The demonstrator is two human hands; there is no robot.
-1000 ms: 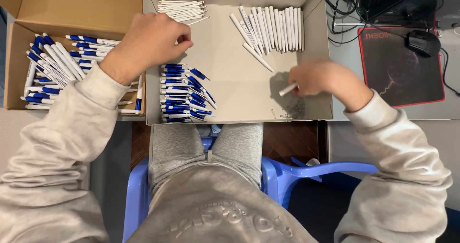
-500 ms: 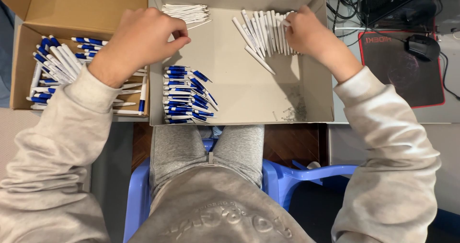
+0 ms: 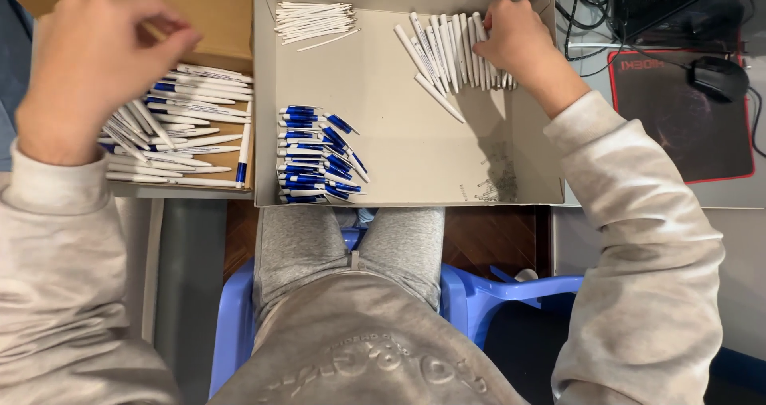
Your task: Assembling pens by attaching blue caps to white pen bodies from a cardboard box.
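The right hand rests curled on the row of white pen barrels at the far right of the shallow cardboard tray, fingertips touching them. The left hand hovers, fingers bunched closed, over finished blue-and-white pens in the left box.

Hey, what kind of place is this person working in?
Likely a home or small-office desk used for hand assembly of pens: cardboard boxes of sorted pen parts, a computer mouse on its pad, and a blue plastic chair.
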